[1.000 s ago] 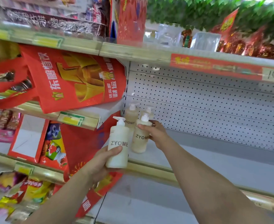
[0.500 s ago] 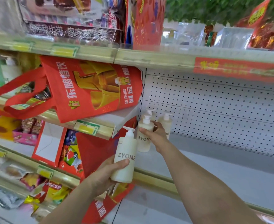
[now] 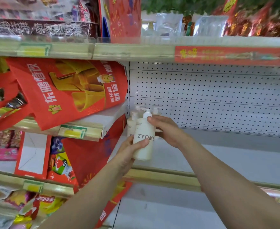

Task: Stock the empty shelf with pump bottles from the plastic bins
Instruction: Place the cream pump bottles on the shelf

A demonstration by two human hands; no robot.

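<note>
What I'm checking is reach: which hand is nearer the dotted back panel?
Right. The right hand is further in over the shelf, by the bottles standing near the panel; the left hand holds a bottle lower, near the shelf's front edge.

bottle (image 3: 143, 141) lifted, now over shelf (image 3: 218, 162)

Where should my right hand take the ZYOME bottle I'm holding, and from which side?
Take the ZYOME bottle round its upper body, just under the shoulder, from the right. It stands nearly upright, the left hand grips its lower half from the left, and the narrow pump would likely press down.
</note>
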